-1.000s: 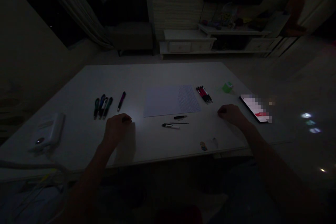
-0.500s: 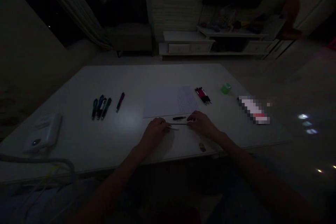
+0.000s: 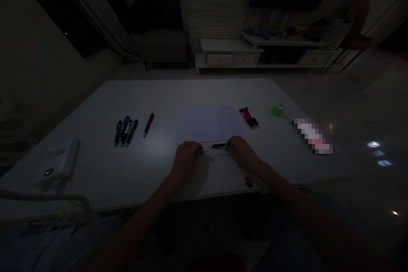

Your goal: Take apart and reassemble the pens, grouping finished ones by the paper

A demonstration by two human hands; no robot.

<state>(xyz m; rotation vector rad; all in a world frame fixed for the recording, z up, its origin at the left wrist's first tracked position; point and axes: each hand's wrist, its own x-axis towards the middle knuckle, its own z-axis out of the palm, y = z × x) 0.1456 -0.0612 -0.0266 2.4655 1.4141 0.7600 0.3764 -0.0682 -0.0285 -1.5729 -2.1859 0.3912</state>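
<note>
My left hand [image 3: 187, 158] is closed, with fingertips pinched on a slim pale piece that looks like a white pen barrel [image 3: 205, 150]; most of it is hidden or blurred. Facing it from the right, my right hand [image 3: 242, 153] pinches a thin dark rod, seemingly a pen refill [image 3: 218, 148], which points left. A short black pen part [image 3: 218, 145] lies just beyond the rod, near my right fingertips. Behind both hands is a sheet of paper [image 3: 199, 123], with handwriting on its right part.
Several pens [image 3: 126, 131] lie in a group at left, with a purple pen [image 3: 148, 125] beside them. Red-and-black pens [image 3: 249, 118], a green container [image 3: 278, 109] and a phone [image 3: 312, 136] are at right. A small object [image 3: 248, 181] sits by the front edge; a white box [image 3: 59, 159] stands far left.
The gap between the rod and the pale piece has opened: the rod's left end has come away from my left fingers. The view has shifted slightly.
</note>
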